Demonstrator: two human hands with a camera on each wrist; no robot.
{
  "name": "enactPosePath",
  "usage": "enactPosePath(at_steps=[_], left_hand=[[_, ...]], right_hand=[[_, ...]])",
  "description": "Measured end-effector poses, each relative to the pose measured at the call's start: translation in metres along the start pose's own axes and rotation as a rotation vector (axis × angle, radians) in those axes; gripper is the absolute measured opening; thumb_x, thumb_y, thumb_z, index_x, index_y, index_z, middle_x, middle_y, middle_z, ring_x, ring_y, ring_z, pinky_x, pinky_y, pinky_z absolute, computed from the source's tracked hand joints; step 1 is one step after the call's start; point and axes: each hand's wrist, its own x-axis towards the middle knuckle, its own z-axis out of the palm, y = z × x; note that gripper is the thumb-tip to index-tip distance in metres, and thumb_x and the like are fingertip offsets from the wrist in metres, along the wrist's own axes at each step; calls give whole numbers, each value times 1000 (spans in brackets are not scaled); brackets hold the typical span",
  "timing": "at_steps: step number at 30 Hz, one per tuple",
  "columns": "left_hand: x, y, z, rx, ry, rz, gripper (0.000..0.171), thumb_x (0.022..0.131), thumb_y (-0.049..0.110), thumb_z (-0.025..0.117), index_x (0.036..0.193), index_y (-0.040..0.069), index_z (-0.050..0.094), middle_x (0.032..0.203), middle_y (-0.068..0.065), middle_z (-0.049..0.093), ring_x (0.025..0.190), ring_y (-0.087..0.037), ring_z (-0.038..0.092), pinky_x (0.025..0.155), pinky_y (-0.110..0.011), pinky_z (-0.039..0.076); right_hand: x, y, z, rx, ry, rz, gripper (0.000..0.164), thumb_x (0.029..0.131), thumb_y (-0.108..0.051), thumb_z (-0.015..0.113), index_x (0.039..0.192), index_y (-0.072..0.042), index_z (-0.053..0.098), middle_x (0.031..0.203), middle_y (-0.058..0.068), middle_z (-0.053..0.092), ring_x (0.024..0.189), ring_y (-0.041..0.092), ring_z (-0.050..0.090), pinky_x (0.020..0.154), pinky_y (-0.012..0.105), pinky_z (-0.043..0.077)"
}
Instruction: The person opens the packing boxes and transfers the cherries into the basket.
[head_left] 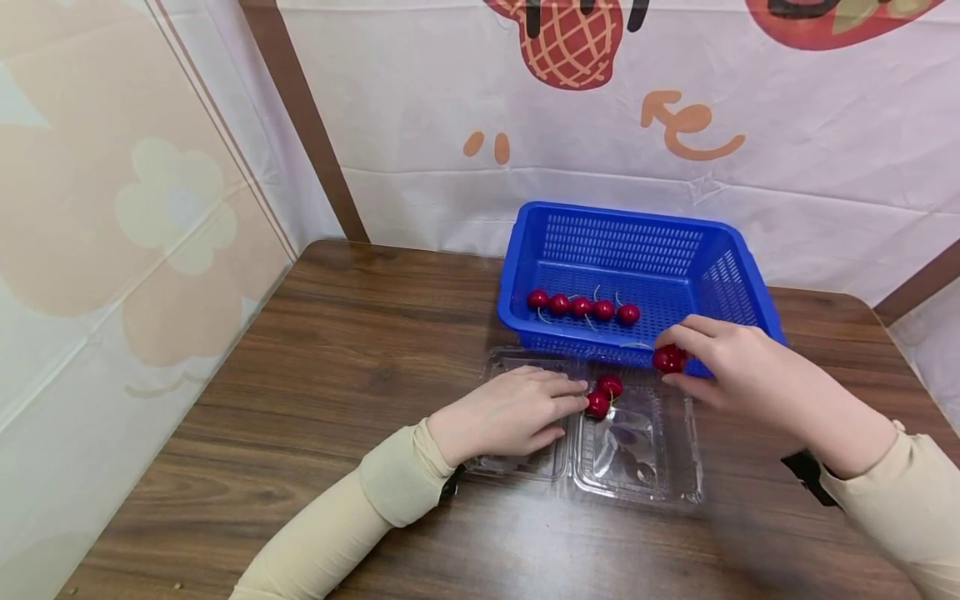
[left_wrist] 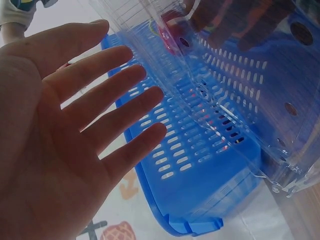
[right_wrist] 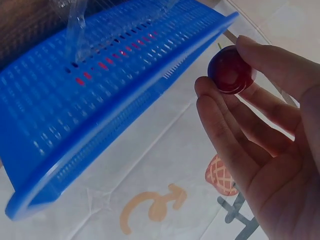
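My right hand (head_left: 738, 367) pinches a red cherry (head_left: 668, 359) between thumb and fingers, at the near rim of the blue basket (head_left: 752, 275). In the right wrist view, the pinched cherry (right_wrist: 232, 71) shows a short green stem end. My left hand (head_left: 517, 408) is over the left half of the clear plastic clamshell box (head_left: 637, 467), its fingers extended and spread in the left wrist view. Two cherries (head_left: 597, 405) lie in the box's right half by the left fingertips; whether they touch is unclear. Inside the basket, several cherries (head_left: 581, 307) form a row.
The brown wooden table (head_left: 300, 400) carries the basket at its back edge, with the box directly in front. Behind hangs a printed cloth (head_left: 420, 100), and another patterned cloth (head_left: 180, 208) is at the left.
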Motion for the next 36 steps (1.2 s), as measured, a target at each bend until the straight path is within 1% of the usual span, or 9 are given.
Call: enactPosePath(at_steps=[1,3,5,7,12,16,26,31,36], left_hand=[[0,0,0,0,0,0,46,88,32,56,130,15,55,137,-4,51,122,-22,46,104,-37,40],[0,0,0,2,1,1,46,88,32,56,130,15,55,137,-4,51,122,-22,46,104,-37,40],[0,0,-1,4,3,2,46,88,32,56,130,15,55,137,-4,51,122,-22,46,104,-37,40],[-1,1,-1,4,5,3,45,88,32,56,130,15,55,137,-4,51,122,-22,46,104,-37,40],[-1,1,0,1,-1,-2,45,88,32,56,130,15,55,137,-4,51,123,-22,46,104,-37,40],[-1,1,-1,0,-8,-3,45,88,32,55,130,15,55,137,-4,50,123,-23,46,104,-37,40],[-1,0,-1,8,-7,-3,46,88,33,55,130,16,55,138,-3,50,123,-22,46,104,-36,39],[-1,0,1,8,1,1,46,88,32,56,130,15,55,137,-3,51,122,-22,46,103,-37,40],[0,0,1,2,0,-1,46,88,32,56,130,15,55,137,-3,51,123,-22,46,104,-37,40]], right_hand=[[1,2,-1,-4,1,0,29,82,-36,65,95,-10,64,85,-3,62,67,7,59,53,28,54],[4,5,-3,-20,4,3,28,73,-25,75,94,-10,64,85,-2,63,68,7,59,53,29,54],[7,8,-5,-41,5,11,34,62,-12,79,92,-10,64,84,-1,63,67,7,57,52,29,54],[9,11,-7,-59,3,17,36,60,-11,80,92,-10,64,83,-1,63,67,8,57,51,30,54],[14,19,-9,-87,11,17,34,61,-14,81,89,-8,64,79,1,63,64,10,57,49,31,53],[17,24,-9,-99,12,31,32,62,-16,80,89,-8,64,77,1,62,62,10,55,48,31,52],[23,33,-10,-86,-21,51,30,64,-14,79,88,-7,63,76,3,63,63,15,58,48,34,52],[29,37,-10,-86,-38,72,30,64,-15,79,88,-7,63,75,4,64,62,15,59,49,36,53],[33,44,-8,-89,-65,92,28,65,-16,79,87,-8,63,77,5,66,62,15,61,49,34,54]])
